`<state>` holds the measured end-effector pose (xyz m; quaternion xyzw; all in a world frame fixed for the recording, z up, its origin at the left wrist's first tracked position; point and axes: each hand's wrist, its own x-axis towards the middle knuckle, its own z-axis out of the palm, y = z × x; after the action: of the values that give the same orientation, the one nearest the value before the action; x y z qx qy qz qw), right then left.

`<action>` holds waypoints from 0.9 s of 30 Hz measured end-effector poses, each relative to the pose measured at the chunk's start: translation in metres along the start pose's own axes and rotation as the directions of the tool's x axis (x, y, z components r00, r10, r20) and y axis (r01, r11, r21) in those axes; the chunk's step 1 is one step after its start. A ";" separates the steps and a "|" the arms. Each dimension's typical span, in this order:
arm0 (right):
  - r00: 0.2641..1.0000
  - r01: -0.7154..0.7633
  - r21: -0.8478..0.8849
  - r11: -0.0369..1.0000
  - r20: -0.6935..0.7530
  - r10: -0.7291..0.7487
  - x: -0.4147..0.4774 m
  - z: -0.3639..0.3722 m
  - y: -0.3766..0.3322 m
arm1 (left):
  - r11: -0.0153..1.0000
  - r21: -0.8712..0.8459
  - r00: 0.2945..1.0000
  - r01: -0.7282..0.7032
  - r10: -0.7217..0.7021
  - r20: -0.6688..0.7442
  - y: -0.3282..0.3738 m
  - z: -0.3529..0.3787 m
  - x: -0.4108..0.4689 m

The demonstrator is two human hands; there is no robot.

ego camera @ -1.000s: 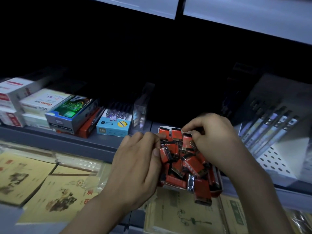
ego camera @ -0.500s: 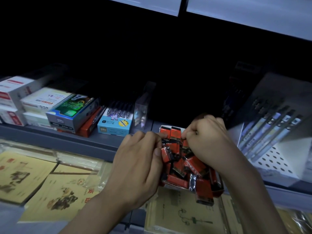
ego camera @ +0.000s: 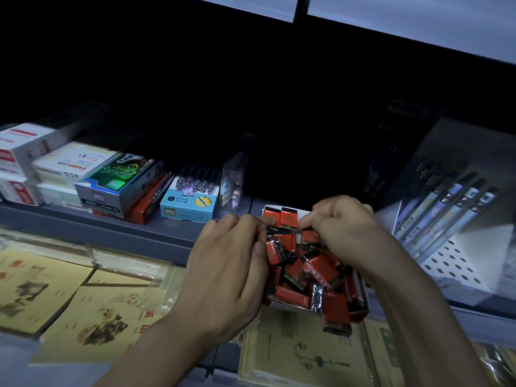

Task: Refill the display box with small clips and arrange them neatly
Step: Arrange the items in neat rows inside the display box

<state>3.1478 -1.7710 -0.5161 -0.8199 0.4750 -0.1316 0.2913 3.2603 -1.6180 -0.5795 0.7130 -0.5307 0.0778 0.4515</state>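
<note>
so the display box (ego camera: 362, 300) sits at the shelf (ego camera: 156, 233) edge stuffed with clip packets (ego camera: 318, 268), left hand (ego camera: 223, 277) gripping its left side, right hand (ego camera: 343, 230) pinching the back packets, pen boxes (ego camera: 188, 205) further left, pen rack (ego camera: 458, 258) right, notebooks (ego camera: 92, 311) below in front

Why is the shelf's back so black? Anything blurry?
Head view: dim light reaches only the shelf front, so the space behind the display box goes black; far-left boxes smear slightly; left hand, right hand and red packets look fairly sharp.
</note>
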 end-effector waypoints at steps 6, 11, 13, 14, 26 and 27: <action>0.996 0.066 -0.080 0.995 -0.049 -0.070 -0.009 -0.002 -0.007 | 0.999 0.040 0.999 -0.023 0.024 -0.022 0.003 0.001 0.004; 0.976 0.191 -0.233 0.954 -0.062 -0.210 -0.010 -0.004 -0.002 | 0.999 0.048 1.000 -0.011 0.011 0.008 0.002 0.001 0.006; 0.966 0.237 -0.280 0.930 -0.037 -0.257 -0.011 -0.008 0.000 | 0.998 0.057 1.000 -0.013 0.012 0.023 0.003 0.000 0.007; 0.965 0.244 -0.269 0.932 -0.033 -0.262 -0.010 -0.012 0.001 | 0.998 0.057 0.999 -0.012 0.010 0.030 0.003 -0.001 0.007; 0.969 0.141 -0.471 0.871 -0.116 -0.220 -0.009 -0.016 0.000 | 0.998 -0.063 1.000 0.026 -0.026 0.002 0.001 -0.001 0.006; 0.970 0.141 -0.500 0.855 -0.103 -0.220 -0.009 -0.015 -0.002 | 0.998 -0.059 1.000 0.022 -0.022 0.003 0.002 -0.001 0.006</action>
<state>3.1373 -1.7682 -0.5020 -0.8948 0.4349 -0.0979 0.0228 3.2617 -1.6214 -0.5748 0.7054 -0.5254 0.0562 0.4725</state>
